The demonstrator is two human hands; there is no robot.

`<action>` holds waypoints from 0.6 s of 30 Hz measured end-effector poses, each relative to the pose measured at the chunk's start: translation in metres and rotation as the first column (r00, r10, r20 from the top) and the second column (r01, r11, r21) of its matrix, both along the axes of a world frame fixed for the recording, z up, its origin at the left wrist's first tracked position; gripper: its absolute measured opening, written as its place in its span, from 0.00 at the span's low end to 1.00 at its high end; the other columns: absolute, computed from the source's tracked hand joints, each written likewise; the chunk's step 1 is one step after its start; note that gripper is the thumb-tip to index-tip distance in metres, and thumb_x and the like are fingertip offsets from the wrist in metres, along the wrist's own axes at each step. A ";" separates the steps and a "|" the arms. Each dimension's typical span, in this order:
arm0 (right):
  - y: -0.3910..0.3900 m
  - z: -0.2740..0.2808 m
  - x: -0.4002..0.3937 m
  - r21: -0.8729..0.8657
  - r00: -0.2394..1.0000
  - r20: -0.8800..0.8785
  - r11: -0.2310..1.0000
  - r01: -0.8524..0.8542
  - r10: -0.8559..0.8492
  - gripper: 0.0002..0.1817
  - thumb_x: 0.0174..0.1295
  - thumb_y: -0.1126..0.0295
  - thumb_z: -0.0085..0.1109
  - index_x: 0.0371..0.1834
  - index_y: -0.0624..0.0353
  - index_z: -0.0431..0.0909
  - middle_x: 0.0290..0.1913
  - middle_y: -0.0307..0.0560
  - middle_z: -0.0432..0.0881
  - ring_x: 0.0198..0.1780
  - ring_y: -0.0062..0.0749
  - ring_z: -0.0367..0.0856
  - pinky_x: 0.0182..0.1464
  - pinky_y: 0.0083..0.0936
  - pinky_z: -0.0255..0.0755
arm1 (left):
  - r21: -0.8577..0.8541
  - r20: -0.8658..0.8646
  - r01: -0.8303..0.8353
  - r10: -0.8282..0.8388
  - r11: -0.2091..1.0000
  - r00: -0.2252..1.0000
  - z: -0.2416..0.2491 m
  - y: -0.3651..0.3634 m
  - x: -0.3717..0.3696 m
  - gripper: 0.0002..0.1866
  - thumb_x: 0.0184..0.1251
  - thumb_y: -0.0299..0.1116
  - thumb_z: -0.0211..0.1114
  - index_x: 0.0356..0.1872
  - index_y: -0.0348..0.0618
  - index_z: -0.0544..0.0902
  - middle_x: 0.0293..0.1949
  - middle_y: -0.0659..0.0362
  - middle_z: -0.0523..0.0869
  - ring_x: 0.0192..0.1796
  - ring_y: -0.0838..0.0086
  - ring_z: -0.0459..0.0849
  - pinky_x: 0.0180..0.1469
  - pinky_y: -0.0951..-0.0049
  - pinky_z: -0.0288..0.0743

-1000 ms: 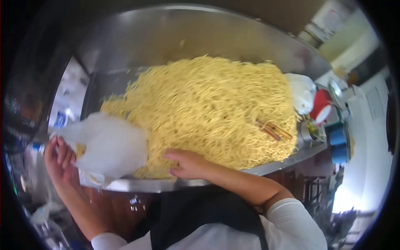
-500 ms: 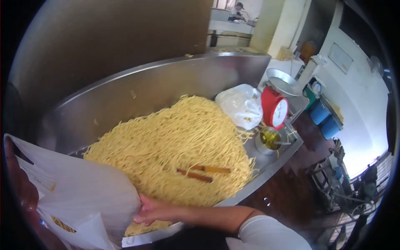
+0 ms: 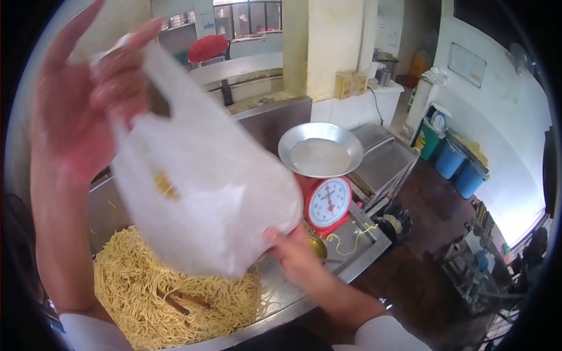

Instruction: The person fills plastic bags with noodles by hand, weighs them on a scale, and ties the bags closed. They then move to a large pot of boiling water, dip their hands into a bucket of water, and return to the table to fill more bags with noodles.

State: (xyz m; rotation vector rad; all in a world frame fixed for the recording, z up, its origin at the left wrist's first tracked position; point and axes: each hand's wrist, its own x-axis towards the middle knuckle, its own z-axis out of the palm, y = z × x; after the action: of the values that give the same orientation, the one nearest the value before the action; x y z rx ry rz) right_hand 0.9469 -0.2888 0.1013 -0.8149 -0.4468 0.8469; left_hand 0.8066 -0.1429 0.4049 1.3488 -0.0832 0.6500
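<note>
A white plastic bag [image 3: 205, 181] hangs tilted in the air, a yellow patch showing through its side. High on the left, my left hand [image 3: 96, 96] has fingers curled around the bag's handles, with thumb and forefinger sticking out. My right hand [image 3: 295, 251] grips the bag's lower right corner; some of its fingers are hidden behind the plastic. Below the bag lies a heap of yellow noodles [image 3: 134, 292] on the metal table [image 3: 298, 301]. Two brown wooden sticks [image 3: 181, 299] rest on the noodles.
Beyond the bag stands a red dial scale [image 3: 329, 202] carrying a wide metal pan [image 3: 321, 149]. A metal pot [image 3: 318, 247] is partly hidden behind my right hand. Loose noodles [image 3: 351, 240] lie near the table's edge. Blue bins [image 3: 449, 161] stand along the right wall.
The bag has risen from the lower left and moved right, toward the scale, with both hands on it. The view has turned right; the second bag beside the scale is now out of sight.
</note>
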 end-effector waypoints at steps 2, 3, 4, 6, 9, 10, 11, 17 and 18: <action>-0.012 0.030 0.052 -0.067 0.987 0.048 0.986 0.156 -0.153 0.35 0.65 0.64 0.67 0.73 0.52 0.60 0.65 0.46 0.76 0.60 0.39 0.81 0.49 0.40 0.85 | -0.058 0.050 -0.061 0.064 0.996 0.997 0.009 -0.015 0.056 0.35 0.77 0.54 0.53 0.68 0.30 0.68 0.22 0.65 0.71 0.21 0.81 0.71 0.26 0.79 0.71; -0.013 0.034 0.082 -0.051 0.985 0.033 0.983 0.174 -0.172 0.35 0.66 0.62 0.67 0.73 0.53 0.61 0.65 0.46 0.76 0.60 0.38 0.81 0.48 0.40 0.85 | -0.018 -0.003 -0.114 0.114 0.993 0.993 0.014 -0.016 0.081 0.36 0.73 0.56 0.56 0.65 0.29 0.70 0.22 0.64 0.73 0.22 0.79 0.72 0.30 0.76 0.73; -0.012 0.035 0.113 -0.038 0.982 0.016 0.981 0.190 -0.190 0.34 0.66 0.60 0.66 0.72 0.53 0.61 0.65 0.46 0.76 0.59 0.38 0.82 0.46 0.41 0.86 | 0.023 -0.056 -0.166 0.167 0.986 0.984 0.019 -0.018 0.104 0.37 0.69 0.57 0.59 0.62 0.28 0.73 0.22 0.64 0.75 0.22 0.77 0.73 0.34 0.73 0.76; -0.015 0.045 0.160 0.003 0.978 0.055 0.979 0.202 -0.202 0.34 0.67 0.57 0.65 0.73 0.53 0.61 0.63 0.48 0.77 0.57 0.41 0.82 0.46 0.43 0.85 | -0.136 -0.148 -0.271 0.251 0.953 0.957 0.028 -0.032 0.147 0.46 0.67 0.63 0.59 0.77 0.45 0.56 0.66 0.47 0.70 0.62 0.60 0.77 0.66 0.51 0.69; -0.017 0.051 0.209 -0.035 0.965 0.000 0.965 0.260 -0.260 0.37 0.66 0.59 0.66 0.73 0.52 0.57 0.66 0.52 0.72 0.61 0.47 0.78 0.54 0.47 0.79 | -0.117 -0.183 -0.180 0.157 0.977 0.970 0.024 -0.009 0.216 0.42 0.65 0.60 0.61 0.64 0.31 0.65 0.40 0.53 0.77 0.44 0.65 0.76 0.52 0.61 0.74; -0.021 0.052 0.216 -0.033 0.965 0.005 0.965 0.261 -0.261 0.37 0.66 0.59 0.66 0.73 0.52 0.57 0.66 0.52 0.72 0.61 0.47 0.78 0.54 0.47 0.79 | -0.161 -0.179 -0.208 0.179 0.965 0.967 0.019 0.001 0.242 0.36 0.63 0.58 0.63 0.53 0.28 0.77 0.22 0.61 0.77 0.24 0.71 0.76 0.38 0.65 0.78; -0.026 0.053 0.220 -0.017 0.955 -0.018 0.955 0.296 -0.297 0.38 0.66 0.60 0.65 0.75 0.53 0.55 0.69 0.54 0.69 0.65 0.49 0.75 0.60 0.47 0.74 | -0.164 -0.174 -0.208 0.179 0.964 0.968 0.012 0.003 0.258 0.36 0.63 0.58 0.63 0.53 0.28 0.77 0.22 0.61 0.77 0.24 0.71 0.76 0.38 0.65 0.78; -0.071 0.042 0.187 -0.008 0.863 0.115 0.868 0.496 -0.492 0.41 0.69 0.68 0.59 0.80 0.60 0.47 0.78 0.59 0.57 0.74 0.49 0.63 0.73 0.42 0.58 | -0.099 -0.342 -0.179 0.135 0.979 0.930 -0.028 -0.030 0.318 0.30 0.66 0.56 0.62 0.48 0.32 0.80 0.33 0.55 0.84 0.37 0.67 0.85 0.49 0.63 0.79; -0.079 0.035 0.177 0.044 0.826 0.226 0.853 0.521 -0.516 0.41 0.69 0.70 0.57 0.81 0.61 0.46 0.78 0.59 0.56 0.76 0.49 0.61 0.74 0.39 0.57 | -0.106 -0.367 -0.178 0.128 0.978 0.922 -0.035 -0.023 0.318 0.30 0.66 0.56 0.62 0.48 0.32 0.80 0.33 0.55 0.84 0.37 0.67 0.85 0.49 0.63 0.79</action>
State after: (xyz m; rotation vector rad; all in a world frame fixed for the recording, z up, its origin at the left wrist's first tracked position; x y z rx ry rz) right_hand 1.1242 -0.3676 0.1367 -0.9986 -0.3908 0.2464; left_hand 1.1249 -0.1657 0.3698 1.3280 0.3605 0.5197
